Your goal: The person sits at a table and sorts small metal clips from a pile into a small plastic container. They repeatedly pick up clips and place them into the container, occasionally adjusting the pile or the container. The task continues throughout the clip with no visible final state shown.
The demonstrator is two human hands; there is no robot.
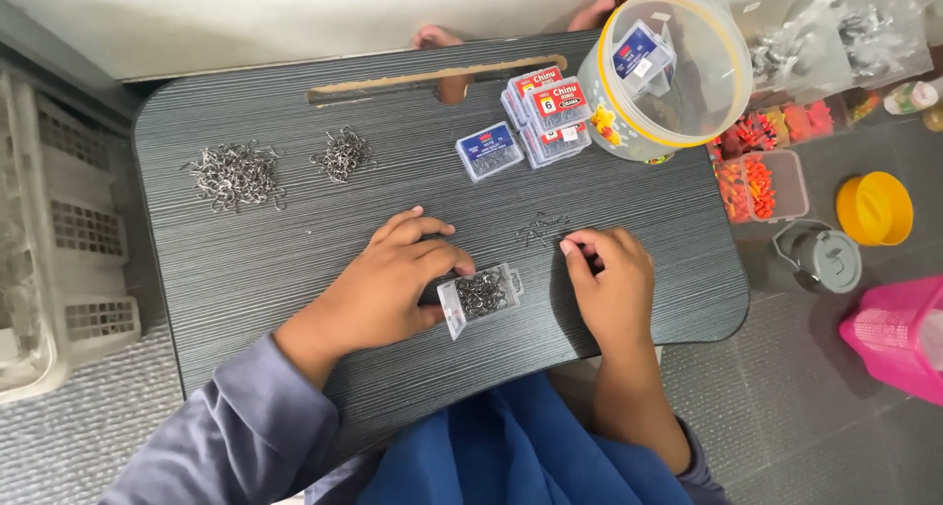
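The left hand (393,274) pinches a small clear box (480,298) of hooks on the tabletop (295,250). The right hand (609,279) has its grip curled shut beside it.

We seem to be on the floor of a home used as a small packing workspace. A low dark lap table (295,259) sits over our knees on grey matting (805,417). A white laundry-style basket (59,269) stands at left; clear tubs (678,63), bagged stock and trays of orange bits (761,186) crowd the right.
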